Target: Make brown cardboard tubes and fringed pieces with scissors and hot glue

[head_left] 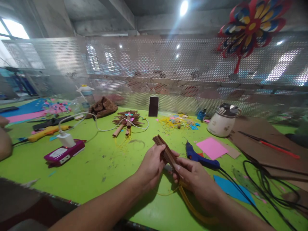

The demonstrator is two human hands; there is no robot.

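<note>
- Nearest me, a smooth yellow band [192,209] curves below my right hand [196,178].
- Right of that hand lies a flat blue sheet [233,189].
- My two hands are close together, both gripping a pleated brown strip [170,157] above the green table [96,173]; my left hand [150,166] has the far part, my right the near part.
- The strip's long axis slants, its far end pointing left and away from me; its creases run lengthwise.
- Farther right, a blue glue gun [202,159] aims its nozzle far and left, near a square pink sheet [213,148].
- Far left of the strip sits a spiky, pleated brown disc [137,119] with rolled tubes.
- Far right, a rounded white jug [221,122] stands upright, dark lid on, contents hidden.
- Left of it, a small blue pot [201,115]; its contents are blurred.
- Farthest: a perforated metal screen [134,73].
</note>
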